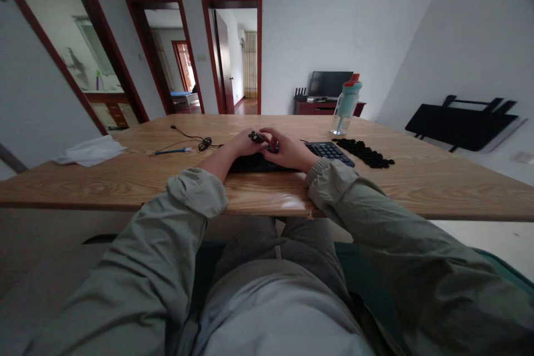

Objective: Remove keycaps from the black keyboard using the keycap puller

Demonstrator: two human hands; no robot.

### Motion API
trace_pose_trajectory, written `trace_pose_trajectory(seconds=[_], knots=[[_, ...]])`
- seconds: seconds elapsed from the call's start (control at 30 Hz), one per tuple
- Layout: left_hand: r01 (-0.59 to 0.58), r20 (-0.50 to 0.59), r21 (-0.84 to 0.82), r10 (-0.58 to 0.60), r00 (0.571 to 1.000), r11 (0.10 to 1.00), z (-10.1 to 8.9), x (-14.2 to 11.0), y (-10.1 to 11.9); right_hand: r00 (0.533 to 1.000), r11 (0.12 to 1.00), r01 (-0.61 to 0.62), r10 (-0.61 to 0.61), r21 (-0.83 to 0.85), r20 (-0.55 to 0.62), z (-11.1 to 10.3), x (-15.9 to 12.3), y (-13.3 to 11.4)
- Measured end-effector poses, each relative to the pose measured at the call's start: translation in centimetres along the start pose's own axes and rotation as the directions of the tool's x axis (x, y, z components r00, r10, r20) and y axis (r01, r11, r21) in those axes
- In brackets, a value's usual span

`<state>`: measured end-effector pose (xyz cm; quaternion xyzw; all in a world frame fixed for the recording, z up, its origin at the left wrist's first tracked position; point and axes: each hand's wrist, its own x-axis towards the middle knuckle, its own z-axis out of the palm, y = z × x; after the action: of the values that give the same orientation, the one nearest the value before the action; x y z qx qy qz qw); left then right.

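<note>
A black keyboard (329,151) lies near the front edge of the wooden table, its number pad showing on the right. My left hand (246,143) is over its middle, closed on a small black piece (256,137), possibly a keycap, that sticks out at the fingertips. Beside it, my right hand (286,149) is bent with thumb and index finger close together. Something small and dark shows at those fingers, too little to name. Both hands cover much of the keys. To the keyboard's right is a spread of loose black keycaps (365,153).
A clear bottle with a red lid (347,104) stands behind the keycaps. Left of the keyboard lie a coiled black cable (204,143) and a thin blue-handled brush (172,151). White crumpled tissue (90,151) rests at the far left of the table (104,186).
</note>
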<state>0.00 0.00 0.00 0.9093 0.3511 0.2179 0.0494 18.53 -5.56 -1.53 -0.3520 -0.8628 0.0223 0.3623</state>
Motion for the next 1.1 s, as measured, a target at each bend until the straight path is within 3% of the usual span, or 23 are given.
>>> trace_pose_trajectory(seconds=[0.07,0.2,0.33,0.47,0.77,1.1], knots=[[-0.027,0.027,0.03,0.026,0.999,0.999,0.3,0.4,0.2,0.998,1.0,-0.01,0.011,0.007,-0.06,0.3,0.3,-0.7],[-0.075,-0.069,0.002,0.075,0.995,0.997,1.0,0.7,0.3,0.988,0.999,-0.026,0.03,0.027,-0.153,0.3,0.9,-0.7],[-0.032,-0.144,-0.037,0.027,0.989,0.999,1.0,0.1,0.5,0.948,0.985,-0.089,0.128,0.146,-0.291,0.4,1.0,1.1],[0.023,-0.116,-0.033,-0.026,0.993,0.999,0.4,-0.6,1.1,0.897,0.948,-0.124,0.234,0.294,-0.376,0.6,1.1,3.1],[0.049,-0.07,-0.114,-0.057,0.996,0.992,0.1,-0.8,0.8,0.866,0.809,-0.206,0.412,0.551,-0.282,0.4,1.0,3.2],[0.102,-0.023,-0.181,-0.108,0.994,0.978,0.1,-0.7,0.2,0.885,0.715,-0.243,0.44,0.655,-0.152,0.3,0.7,3.2]])
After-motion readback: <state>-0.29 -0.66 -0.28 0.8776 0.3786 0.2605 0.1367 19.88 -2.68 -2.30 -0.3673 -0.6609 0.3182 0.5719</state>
